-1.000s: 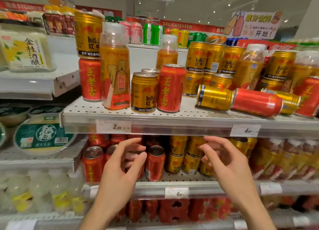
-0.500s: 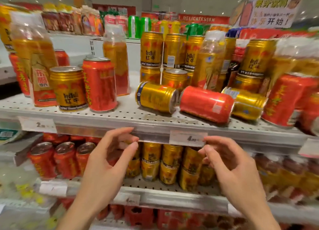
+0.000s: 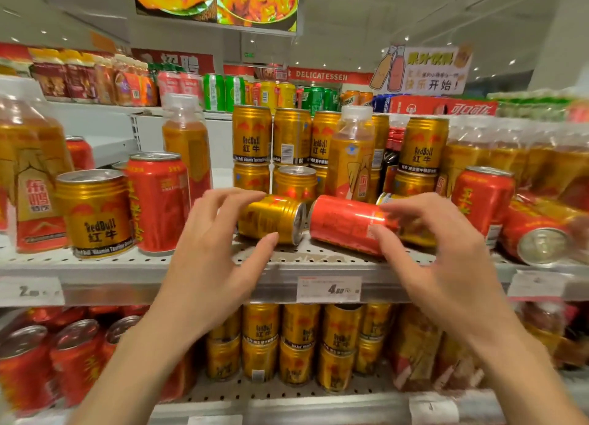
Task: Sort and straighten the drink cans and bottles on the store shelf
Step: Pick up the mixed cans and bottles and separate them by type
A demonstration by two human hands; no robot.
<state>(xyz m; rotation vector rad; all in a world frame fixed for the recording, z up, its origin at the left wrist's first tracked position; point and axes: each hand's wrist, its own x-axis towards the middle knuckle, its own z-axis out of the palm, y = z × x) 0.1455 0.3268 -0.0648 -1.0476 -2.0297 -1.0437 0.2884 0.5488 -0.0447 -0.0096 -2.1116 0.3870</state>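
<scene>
- A perforated white store shelf (image 3: 95, 262) spans the view, crowded with gold and red drink cans and amber bottles; a second shelf of stacked cans (image 3: 296, 345) sits below it at 6 o'clock.
- The left hand (image 3: 204, 262) reaches up from 7 o'clock, fingers spread and loosely curved, holding nothing, its fingertips just before a toppled gold Red Bull can (image 3: 271, 219).
- The right hand (image 3: 446, 265) rises from 5 o'clock, likewise spread, its fingers arched over a toppled red can (image 3: 344, 223); whether they touch it cannot be told.
- The two fallen cans lie on their sides at centre, end to end, the gold one at 9 o'clock of the red.
- An upright red can (image 3: 157, 201) and an upright gold Red Bull can (image 3: 95, 214) stand side by side at 9 o'clock.
- Another red can (image 3: 535, 236) lies tipped at 3 o'clock, its end facing out.
- A price tag (image 3: 328, 289) reading 4.80 hangs on the shelf edge between the wrists.
</scene>
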